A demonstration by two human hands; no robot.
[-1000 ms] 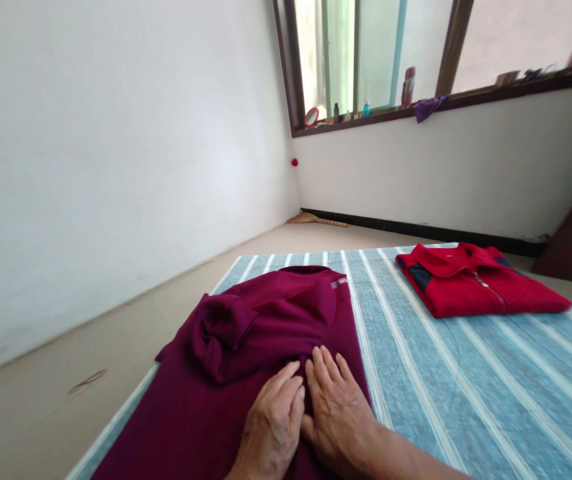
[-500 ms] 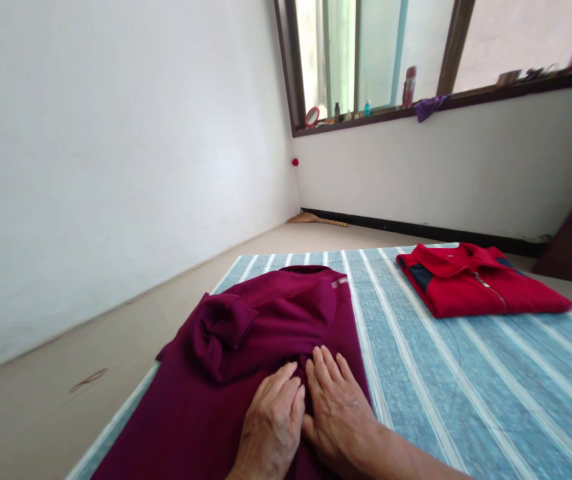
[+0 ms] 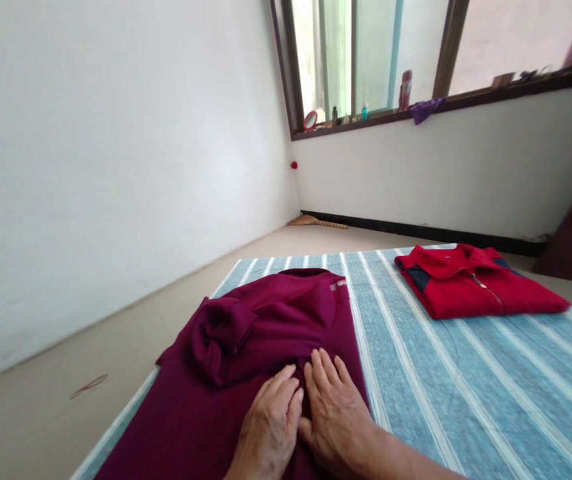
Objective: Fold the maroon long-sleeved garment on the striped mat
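And we're looking at the maroon shirt (image 3: 186, 400) on the left of the blue-striped mat (image 3: 446, 400), a bunched sleeve (image 3: 221, 333) folded across it! Our left hand (image 3: 269, 427) and right hand (image 3: 336, 417) are pressing flat on it, side by side, open, gripping nothing. Over on the right, a red zip jacket (image 3: 476, 283) lies folded on the mat.

The dark maroon long-sleeve shirt (image 3: 286, 320) lies flat on the near left part of the blue striped mat (image 3: 446, 393), and its lower part goes out of view at the near side. One sleeve (image 3: 221, 333) is folded and bunched up on the left of the shirt, and a small pale label (image 3: 339, 285) sits close to the far right edge.
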